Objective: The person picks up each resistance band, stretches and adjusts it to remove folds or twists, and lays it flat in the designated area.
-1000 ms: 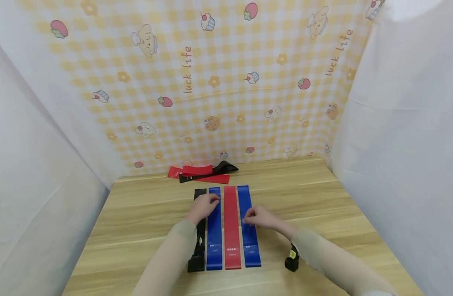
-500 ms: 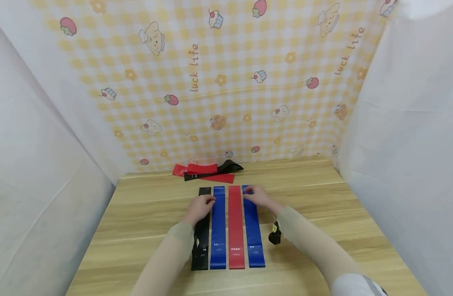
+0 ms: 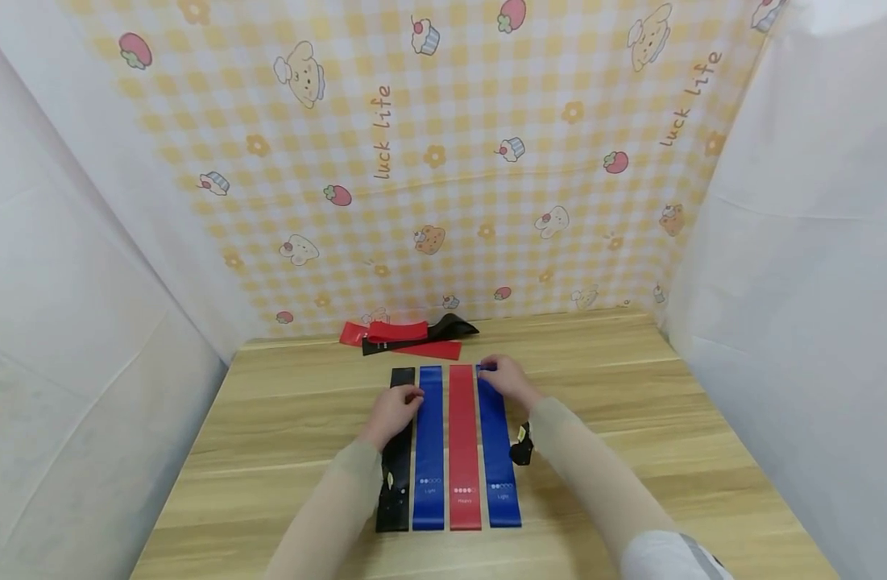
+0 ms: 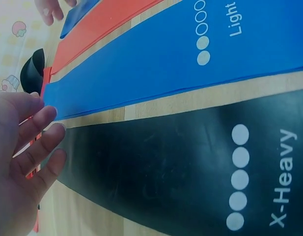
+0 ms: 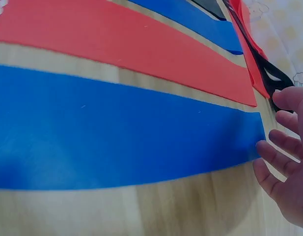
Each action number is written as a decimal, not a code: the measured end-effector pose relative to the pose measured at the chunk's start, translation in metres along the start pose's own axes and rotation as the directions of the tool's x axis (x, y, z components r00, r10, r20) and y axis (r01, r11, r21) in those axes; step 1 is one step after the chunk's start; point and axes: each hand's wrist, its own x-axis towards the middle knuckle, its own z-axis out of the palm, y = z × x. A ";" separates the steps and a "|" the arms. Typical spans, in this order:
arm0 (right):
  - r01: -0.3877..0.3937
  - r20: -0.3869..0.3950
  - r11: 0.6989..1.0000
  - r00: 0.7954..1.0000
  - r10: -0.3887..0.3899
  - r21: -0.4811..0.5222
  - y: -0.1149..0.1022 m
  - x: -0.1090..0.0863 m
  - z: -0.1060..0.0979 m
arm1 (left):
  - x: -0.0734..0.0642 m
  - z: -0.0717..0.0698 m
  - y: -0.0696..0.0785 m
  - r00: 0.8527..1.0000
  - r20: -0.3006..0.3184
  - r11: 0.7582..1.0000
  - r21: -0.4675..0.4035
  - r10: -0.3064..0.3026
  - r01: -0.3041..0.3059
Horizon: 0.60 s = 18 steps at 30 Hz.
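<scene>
Side by side on the table lie flat resistance bands: a black one marked X-Heavy (image 4: pixel 171 167), a blue one marked Light (image 3: pixel 430 451), a red one marked Heavy (image 3: pixel 464 443) and another blue Light band (image 5: pixel 126 137) on the right. My left hand (image 3: pixel 394 412) hovers over the black band's far half, its fingertips close to the left blue band's edge, fingers loosely bent around nothing. At the far end of the right blue band is my right hand (image 3: pixel 510 379). Its fingertips are right at that end, the fingers spread and relaxed in the right wrist view.
Behind the row, near the patterned cloth backdrop (image 3: pixel 443 161), red bands (image 3: pixel 398 331) and a black band (image 3: pixel 452 325) lie in a loose, overlapping heap. White cloth walls (image 3: pixel 777 242) close off both sides of the wooden table (image 3: pixel 617 387).
My right hand has moved away from me along the right blue band, from its middle to its far end. The left hand has shifted slightly left, off the left blue band. The head view has turned slightly.
</scene>
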 end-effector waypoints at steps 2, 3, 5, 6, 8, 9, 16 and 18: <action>-0.003 0.000 1.000 1.000 0.003 0.013 0.000 0.005 0.000 | 0.000 0.001 -0.001 1.000 -0.003 1.000 -0.006 -0.007 0.007; -0.008 0.001 1.000 1.000 0.008 0.018 0.000 0.008 0.000 | 0.001 0.001 -0.002 1.000 -0.003 1.000 -0.010 -0.010 0.010; -0.024 0.012 0.999 1.000 0.023 0.029 0.000 0.013 0.000 | 0.001 0.001 -0.003 1.000 -0.003 1.000 -0.021 -0.014 0.014; -0.026 0.018 0.999 1.000 0.025 0.027 0.000 0.016 0.000 | 0.001 0.002 -0.004 1.000 -0.002 0.999 -0.027 -0.017 0.017; -0.024 0.026 1.000 0.999 0.023 0.012 -0.001 0.022 0.000 | 0.001 0.003 -0.005 1.000 -0.003 0.999 -0.039 -0.020 0.020; -0.017 0.027 1.000 0.999 0.017 0.000 -0.001 0.024 -0.001 | 0.001 0.003 -0.005 1.000 -0.003 0.998 -0.049 -0.027 0.027; -0.060 0.067 0.994 0.996 0.055 0.087 -0.006 0.042 -0.002 | 0.004 0.009 -0.014 1.000 -0.017 0.997 -0.072 -0.025 0.023; -0.096 0.076 0.986 0.993 0.086 0.133 -0.006 0.047 0.000 | 0.004 0.010 -0.016 0.999 -0.027 0.996 -0.087 -0.024 0.021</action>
